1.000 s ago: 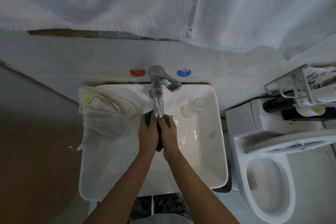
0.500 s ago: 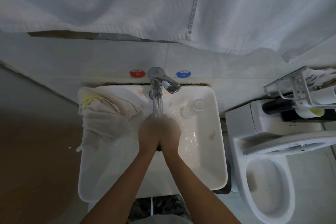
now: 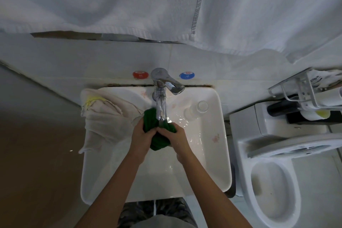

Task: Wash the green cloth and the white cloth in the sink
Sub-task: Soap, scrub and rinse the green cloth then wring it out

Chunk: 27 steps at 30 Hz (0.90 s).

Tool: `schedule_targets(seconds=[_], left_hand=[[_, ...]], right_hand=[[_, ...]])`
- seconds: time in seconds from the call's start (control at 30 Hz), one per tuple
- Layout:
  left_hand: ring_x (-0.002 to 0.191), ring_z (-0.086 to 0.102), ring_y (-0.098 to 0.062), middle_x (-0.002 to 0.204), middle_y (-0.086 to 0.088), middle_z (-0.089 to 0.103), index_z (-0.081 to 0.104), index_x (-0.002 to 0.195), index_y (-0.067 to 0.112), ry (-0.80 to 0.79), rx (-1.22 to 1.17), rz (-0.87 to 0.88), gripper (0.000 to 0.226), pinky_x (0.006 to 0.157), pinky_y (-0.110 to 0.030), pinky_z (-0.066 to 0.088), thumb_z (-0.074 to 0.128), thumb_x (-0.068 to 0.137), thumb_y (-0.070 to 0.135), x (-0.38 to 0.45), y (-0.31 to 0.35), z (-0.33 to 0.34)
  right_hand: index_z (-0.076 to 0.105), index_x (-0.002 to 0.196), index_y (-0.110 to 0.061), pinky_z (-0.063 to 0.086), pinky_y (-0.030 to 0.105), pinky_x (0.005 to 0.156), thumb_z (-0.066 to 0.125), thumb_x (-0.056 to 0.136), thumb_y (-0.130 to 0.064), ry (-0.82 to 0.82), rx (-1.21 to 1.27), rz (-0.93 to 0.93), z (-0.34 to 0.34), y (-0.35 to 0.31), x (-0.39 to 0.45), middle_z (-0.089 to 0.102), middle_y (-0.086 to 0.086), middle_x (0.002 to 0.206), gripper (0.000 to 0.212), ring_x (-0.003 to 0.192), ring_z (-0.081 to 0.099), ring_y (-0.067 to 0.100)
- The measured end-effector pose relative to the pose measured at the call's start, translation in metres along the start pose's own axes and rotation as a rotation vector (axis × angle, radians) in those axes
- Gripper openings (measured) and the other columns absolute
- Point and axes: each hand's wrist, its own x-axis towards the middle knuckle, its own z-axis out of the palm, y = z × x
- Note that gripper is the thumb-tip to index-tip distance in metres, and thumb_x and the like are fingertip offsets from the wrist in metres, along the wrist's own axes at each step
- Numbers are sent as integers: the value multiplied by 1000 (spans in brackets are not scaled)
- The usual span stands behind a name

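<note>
White cloth (image 3: 105,116): draped over the sink's (image 3: 220,153) left rim, untouched; likely soft and limp, best gathered in a bunch.
Left hand (image 3: 141,140): grip clenched round the left side of the green cloth (image 3: 159,142).
Green cloth: bunched between both hands in the basin, just under the tap (image 3: 161,102); probably soaked, soft, heavier than dry, slippery; best held by opposite ends for wringing.
Right hand (image 3: 178,138): grip curled round the cloth's right side.
Bottle (image 3: 196,109): lying in the basin's right rear, apart from the hands.
Change: half a second ago cloth hidden inside pressed-together hands; now hands apart, green folds exposed.
</note>
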Motion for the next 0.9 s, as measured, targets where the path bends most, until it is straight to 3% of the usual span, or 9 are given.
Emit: schedule_targets(seconds=[0.07, 0.17, 0.3, 0.37, 0.47, 0.6, 0.7, 0.8, 0.9], left_hand=[[96, 64, -11, 105, 4, 67, 57, 116, 27, -69, 11, -14, 47, 75, -20, 54, 54, 86, -8, 1, 3, -7], [98, 64, -14, 101, 8, 68, 58, 111, 32, -165, 56, -25, 58, 78, -26, 54, 47, 81, -17, 3, 7, -11], [100, 66, -14, 107, 1, 70, 59, 116, 31, -261, 125, -9, 67, 85, -31, 54, 42, 76, -19, 5, 7, -7], [99, 66, -14, 105, -1, 70, 61, 118, 20, -193, 101, 9, 57, 82, -25, 54, 45, 78, -16, 6, 7, -3], [95, 64, -13, 102, -3, 66, 59, 116, 9, 41, 219, 90, 38, 84, -24, 54, 54, 83, -7, 4, 0, 8], [100, 60, -16, 114, -4, 60, 50, 126, 16, 241, 131, -54, 36, 84, -28, 52, 58, 92, 25, -4, -17, 21], [98, 60, -16, 110, -2, 60, 52, 120, 17, 270, 16, -57, 24, 87, -31, 51, 47, 96, 13, -9, -14, 28], [91, 60, -13, 102, -2, 61, 55, 112, 15, 318, 7, 13, 20, 80, -26, 51, 46, 96, 8, -10, -9, 32], [85, 61, -14, 94, -3, 62, 59, 105, 12, 371, 13, 53, 14, 73, -21, 50, 48, 95, 11, -9, -9, 35]], right_hand=[[65, 95, -14, 56, 38, 82, 71, 84, -12, -15, 18, -14, -3, -4, 0, 68, 12, 94, 13, 91, 67, 27], [57, 122, -24, 56, 26, 82, 67, 89, -18, -81, 68, -12, -2, -10, 3, 66, 0, 112, 36, 101, 65, 15], [64, 106, -25, 56, 25, 81, 67, 90, -22, -89, 117, -33, 4, -15, 2, 72, 0, 101, 17, 94, 68, 15], [66, 92, -20, 56, 33, 79, 68, 88, -20, 10, 92, -80, 7, -15, 3, 72, 10, 93, 4, 85, 68, 20], [64, 81, -19, 54, 39, 76, 65, 87, -26, 150, 112, -114, 13, -13, 5, 67, 8, 82, 9, 75, 64, 18], [65, 83, -27, 50, 18, 66, 62, 93, -18, 245, 326, -54, 18, -13, 2, 68, -4, 81, 14, 76, 64, 6], [70, 82, -19, 55, 25, 64, 66, 87, -11, 272, 441, 12, 20, -11, -1, 70, 2, 76, 11, 73, 67, 13], [68, 88, -12, 58, 35, 68, 66, 85, -8, 301, 476, 61, 22, -9, -4, 67, 9, 81, 5, 76, 67, 21], [55, 102, -16, 56, 42, 82, 66, 83, -7, 330, 479, 49, 25, -6, -2, 60, 10, 96, 24, 89, 62, 24]])
